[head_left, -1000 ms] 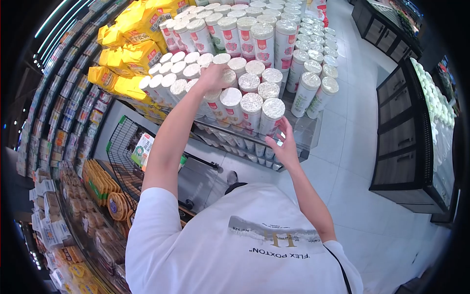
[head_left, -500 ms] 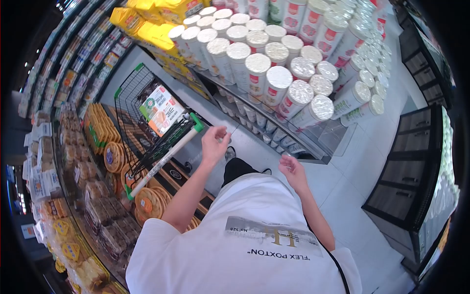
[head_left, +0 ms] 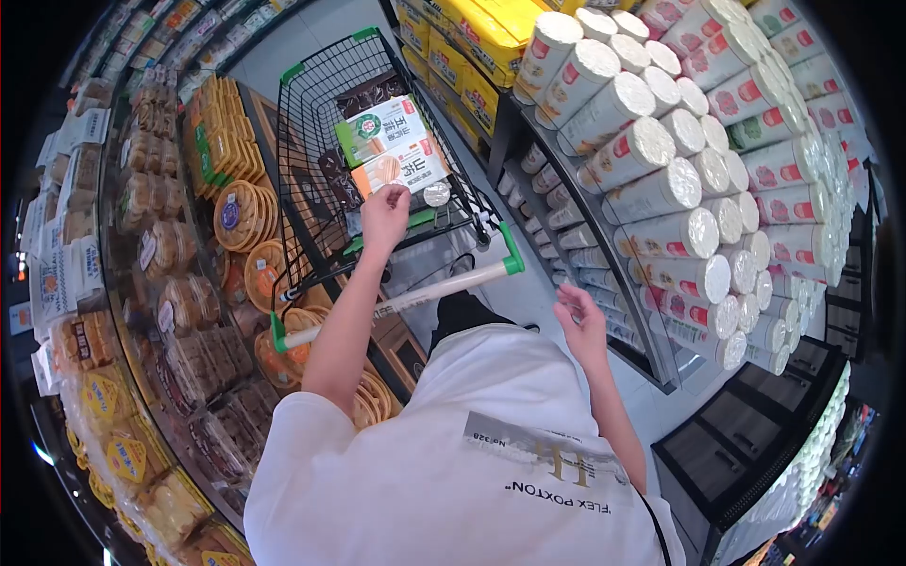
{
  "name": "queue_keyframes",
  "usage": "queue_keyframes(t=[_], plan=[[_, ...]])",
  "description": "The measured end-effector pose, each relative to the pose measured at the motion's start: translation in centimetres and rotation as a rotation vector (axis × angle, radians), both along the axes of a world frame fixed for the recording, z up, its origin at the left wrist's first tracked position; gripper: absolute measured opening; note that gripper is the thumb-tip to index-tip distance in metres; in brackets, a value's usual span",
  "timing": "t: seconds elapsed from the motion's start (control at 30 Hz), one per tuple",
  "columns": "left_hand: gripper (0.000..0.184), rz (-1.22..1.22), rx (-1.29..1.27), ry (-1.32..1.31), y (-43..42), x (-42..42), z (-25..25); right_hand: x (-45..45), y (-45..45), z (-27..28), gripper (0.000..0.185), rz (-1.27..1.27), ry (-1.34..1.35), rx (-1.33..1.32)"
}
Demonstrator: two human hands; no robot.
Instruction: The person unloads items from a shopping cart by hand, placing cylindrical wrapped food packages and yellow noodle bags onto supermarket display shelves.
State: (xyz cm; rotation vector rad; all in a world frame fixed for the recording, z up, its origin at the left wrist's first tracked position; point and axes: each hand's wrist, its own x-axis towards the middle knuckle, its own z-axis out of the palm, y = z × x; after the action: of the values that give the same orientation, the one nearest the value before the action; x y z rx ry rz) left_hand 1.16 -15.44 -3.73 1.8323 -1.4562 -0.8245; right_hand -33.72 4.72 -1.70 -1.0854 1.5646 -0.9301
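Along the shop aisle (head_left: 637, 407), the left hand (head_left: 385, 219) is now over the cart (head_left: 444, 293).

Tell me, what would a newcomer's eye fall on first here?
Probably the bank of white tubes with shiny round tops, stacked across the upper right, beside bright yellow packs at the top. Next, the shopping cart left of centre, holding a green-and-white packet and an orange-and-white packet. The person's left hand is over its near end, close to a round, pale top.
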Motion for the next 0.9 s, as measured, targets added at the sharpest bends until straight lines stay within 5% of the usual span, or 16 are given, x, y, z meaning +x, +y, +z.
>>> queue_keyframes(t=[0.17,0.3,0.4,0.47,0.57,0.67,0.9], plan=[[0.047,-0.355,0.517,-0.19,-7.2,3.1,-15.8,9.2,-9.4,3.2,0.042,0.163,0.436,-0.35],[0.057,-0.484,0.814,-0.278,-9.2,0.8,-17.2,12.3,-12.1,1.0,0.041,0.229,0.633,-0.388],[0.064,-0.22,0.729,0.004,-8.5,-0.3,-26.7,12.7,-12.3,0.7,0.038,0.211,0.73,-0.314],[0.06,0.004,0.704,0.154,-8.8,-2.3,-28.5,13.0,-12.5,0.8,0.032,0.193,0.746,-0.309],[0.066,0.274,0.749,0.077,-10.1,-4.3,-29.0,13.2,-12.9,0.9,0.026,0.185,0.772,-0.286],[0.071,0.368,0.891,-0.118,-11.5,-6.0,-21.2,13.3,-12.9,0.7,0.025,0.168,0.771,-0.282],[0.066,0.232,0.803,-0.181,-10.8,-4.2,-22.4,13.2,-13.1,0.3,0.024,0.137,0.754,-0.287]])
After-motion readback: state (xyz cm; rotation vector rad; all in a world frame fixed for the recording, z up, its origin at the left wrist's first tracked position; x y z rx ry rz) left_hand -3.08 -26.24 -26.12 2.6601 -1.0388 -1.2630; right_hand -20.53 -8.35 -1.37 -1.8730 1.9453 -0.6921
